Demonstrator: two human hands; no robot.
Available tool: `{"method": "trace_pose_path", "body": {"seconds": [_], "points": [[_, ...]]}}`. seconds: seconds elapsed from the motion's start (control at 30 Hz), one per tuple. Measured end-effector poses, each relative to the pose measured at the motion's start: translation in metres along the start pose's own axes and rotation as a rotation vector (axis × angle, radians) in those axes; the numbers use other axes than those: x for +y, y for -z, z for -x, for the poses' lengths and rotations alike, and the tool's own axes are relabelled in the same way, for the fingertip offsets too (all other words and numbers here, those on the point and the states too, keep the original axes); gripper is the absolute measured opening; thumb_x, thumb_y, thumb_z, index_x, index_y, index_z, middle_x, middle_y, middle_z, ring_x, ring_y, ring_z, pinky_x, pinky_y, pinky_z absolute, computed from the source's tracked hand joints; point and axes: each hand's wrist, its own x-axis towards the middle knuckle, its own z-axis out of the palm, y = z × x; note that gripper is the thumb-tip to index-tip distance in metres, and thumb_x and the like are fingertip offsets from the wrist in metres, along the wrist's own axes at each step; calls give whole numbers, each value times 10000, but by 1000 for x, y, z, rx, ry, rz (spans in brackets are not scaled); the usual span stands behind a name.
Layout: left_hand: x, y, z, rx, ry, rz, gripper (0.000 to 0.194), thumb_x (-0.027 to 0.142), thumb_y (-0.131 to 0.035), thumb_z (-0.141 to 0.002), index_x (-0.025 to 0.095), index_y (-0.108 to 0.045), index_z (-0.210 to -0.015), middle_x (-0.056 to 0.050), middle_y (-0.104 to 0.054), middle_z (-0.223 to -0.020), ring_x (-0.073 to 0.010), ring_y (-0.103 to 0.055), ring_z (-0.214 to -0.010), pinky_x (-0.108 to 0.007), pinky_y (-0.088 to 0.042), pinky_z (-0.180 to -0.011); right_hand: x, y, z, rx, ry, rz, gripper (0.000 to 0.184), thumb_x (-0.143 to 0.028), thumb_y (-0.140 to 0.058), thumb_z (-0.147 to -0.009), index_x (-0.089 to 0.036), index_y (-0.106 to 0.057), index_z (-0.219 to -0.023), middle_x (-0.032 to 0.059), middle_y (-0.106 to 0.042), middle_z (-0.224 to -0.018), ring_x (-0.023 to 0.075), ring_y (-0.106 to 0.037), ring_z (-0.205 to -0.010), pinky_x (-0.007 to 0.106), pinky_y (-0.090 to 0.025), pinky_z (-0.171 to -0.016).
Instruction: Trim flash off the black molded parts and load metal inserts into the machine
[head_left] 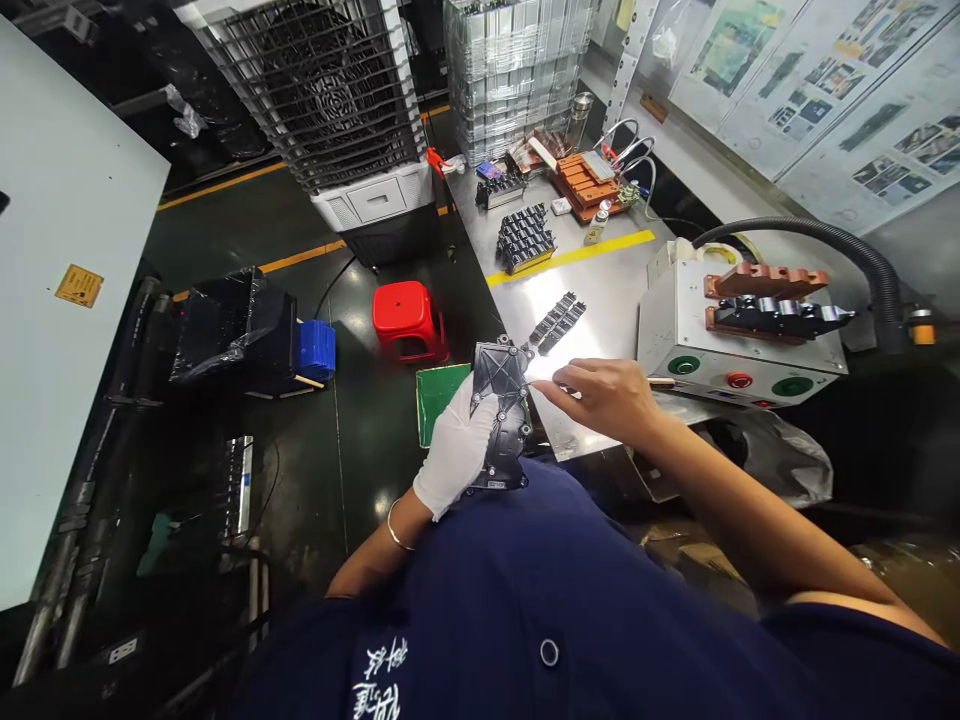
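- The big shiny steel table is ahead of the bare right hand.
- The tall grey and white plastic cooler stands on the floor, far ahead and left of the white-gloved left hand.
- The white metal box with round buttons is just right of the right hand. That arm could bump it, so it needs care.
- The red plastic stool is ahead and left of the left hand, out of the way.
- The flat black plate with crossed ribs is in the left hand. It's best held firm and level.
- The left hand pinches the plate, thumb on top; its other fingers are mostly hidden.
- The right hand has its fingers bent in at the plate's edge, seeming to pinch a thin pale stick.
- Two bumpy black strips lie just past the right hand.
- The stick's tip is too small to tell. Go gently, and mind the left thumb.
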Motion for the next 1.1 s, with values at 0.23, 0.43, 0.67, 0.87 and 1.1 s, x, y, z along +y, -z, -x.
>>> {"method": "trace_pose_path", "body": {"seconds": [0.23,0.43,0.67,0.87,1.1], "points": [[4,-1,3,46,-23,0,430,349,-506,-943,218,-584,-1345,-48,-638,-1333,-187,-594,-1200,-290,-436,-1065,-11,0,2,41,-57,-46,514,-466,-486,-962,-182,-631,-558,9,-589,-524,89,-472,-475,260,-264,-499],[3,0,5,81,2,17,436,352,-517,-939,204,-581,-1344,-61,-620,-1358,-193,-584,-1221,-295,-429,-1076,-18,-3,3,97,-67,-47,479,-447,-510,-958,-180,-641,-581,7,-610,-533,89,-494,-484,248,-280,-503],[3,-1,9,80,17,85,433,367,-526,-939,211,-581,-1339,-59,-619,-1360,-204,-573,-1244,-313,-425,-1088,-19,-3,5,101,-105,-59,488,-461,-508,-953,-189,-635,-568,3,-580,-508,92,-483,-480,255,-260,-495],[0,0,12,81,9,104,442,380,-522,-941,215,-576,-1348,-53,-604,-1381,-209,-560,-1262,-314,-416,-1101,-22,-2,6,88,-119,-84,479,-466,-508,-952,-191,-653,-588,7,-609,-533,96,-488,-491,251,-296,-510],[-1,1,14,96,10,92,445,374,-526,-937,201,-579,-1344,-66,-606,-1379,-210,-563,-1260,-325,-413,-1104,-24,-4,8,30,-133,-144,473,-458,-496,-956,-190,-661,-603,14,-641,-569,103,-520,-512,256,-311,-527]]}}
